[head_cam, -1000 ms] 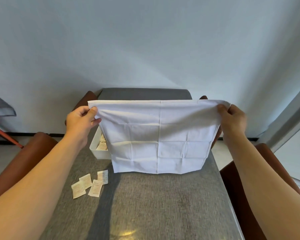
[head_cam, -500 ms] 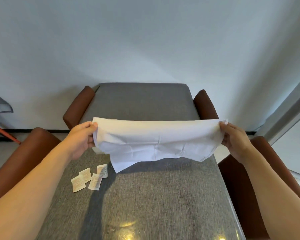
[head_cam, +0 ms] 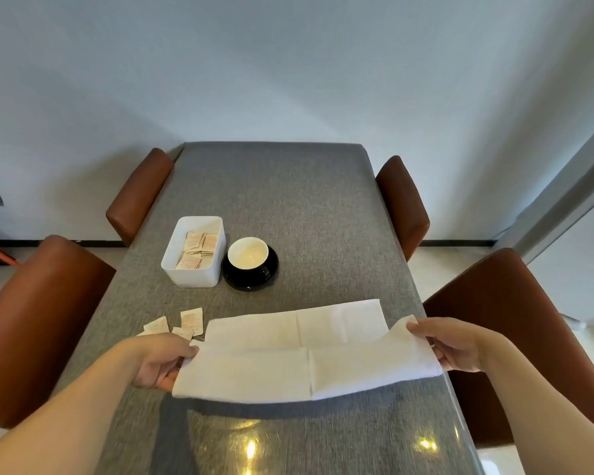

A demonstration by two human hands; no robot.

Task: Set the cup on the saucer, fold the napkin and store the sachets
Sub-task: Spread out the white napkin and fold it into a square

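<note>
A white napkin (head_cam: 302,354) lies across the near middle of the grey table (head_cam: 288,200), its far half flat and its near half lifted toward me. My left hand (head_cam: 162,363) grips its left end. My right hand (head_cam: 456,344) grips its right end. Beyond it a white cup (head_cam: 248,253) sits on a black saucer (head_cam: 251,281). Left of the saucer stands a white box (head_cam: 194,279) with several sachets (head_cam: 198,252) inside. A few loose sachets (head_cam: 186,322) lie on the table by my left hand.
Brown chairs stand on both sides of the table: two on the left (head_cam: 35,320) (head_cam: 138,193) and two on the right (head_cam: 402,200) (head_cam: 515,337). A pale wall rises behind the far table edge.
My hands have lowered the napkin from upright in the air down onto the table, toward me. The cup, saucer and box, hidden behind it before, now show.
</note>
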